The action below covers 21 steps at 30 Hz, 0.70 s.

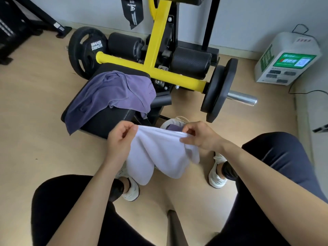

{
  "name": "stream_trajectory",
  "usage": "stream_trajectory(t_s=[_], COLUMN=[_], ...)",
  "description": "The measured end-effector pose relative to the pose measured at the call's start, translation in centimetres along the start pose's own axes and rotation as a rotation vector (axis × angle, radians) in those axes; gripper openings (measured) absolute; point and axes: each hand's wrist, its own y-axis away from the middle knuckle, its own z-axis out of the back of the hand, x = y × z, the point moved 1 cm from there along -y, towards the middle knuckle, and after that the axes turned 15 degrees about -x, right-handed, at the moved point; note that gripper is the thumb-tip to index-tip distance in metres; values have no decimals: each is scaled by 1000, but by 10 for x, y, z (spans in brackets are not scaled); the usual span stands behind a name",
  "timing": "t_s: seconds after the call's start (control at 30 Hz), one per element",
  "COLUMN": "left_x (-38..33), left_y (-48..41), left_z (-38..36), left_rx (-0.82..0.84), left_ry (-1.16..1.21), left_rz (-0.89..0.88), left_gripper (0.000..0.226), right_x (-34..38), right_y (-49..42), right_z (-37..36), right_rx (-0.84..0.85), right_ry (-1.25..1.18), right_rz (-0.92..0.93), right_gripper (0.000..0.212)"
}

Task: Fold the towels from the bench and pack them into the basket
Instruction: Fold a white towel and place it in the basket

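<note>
White towel [159, 153] hangs near centre above the floor, its top edge pinched by left grip [120, 137] and right grip [200, 135]. It looks soft, light and limp, likely best held at the corners. Purple towel [110, 93] lies crumpled on the padded black bench [113, 119]. Basket [171, 121] sits just beyond the white towel, mostly hidden.

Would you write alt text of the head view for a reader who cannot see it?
The left hand and the right hand pinch the top edge of a hanging white towel. Beyond it a basket stands on the floor, and purple towels lie crumpled on the black bench.
</note>
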Motion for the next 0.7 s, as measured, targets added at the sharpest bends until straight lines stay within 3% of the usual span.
stream_trajectory(t_s=[0.23,0.37,0.5,0.7], left_x=[19,29,24,22], left_y=[-21,-23,-20,-6], left_z=[12,11,0,-30], left_rx=[-344,-419,-343,46], left_ry=[22,7,-43,-104], left_rz=[122,181,132,17], left_gripper=[10,11,10,7], right_x=[-16,-25,-23,-4], right_y=[-4,-5,-6,-2], right_z=[21,31,30,17], right_rx=[-7,-50,-115,-34], right_ry=[111,222,126,-138], right_rz=[-74,-95,-77,37], right_gripper=[21,14,18,15])
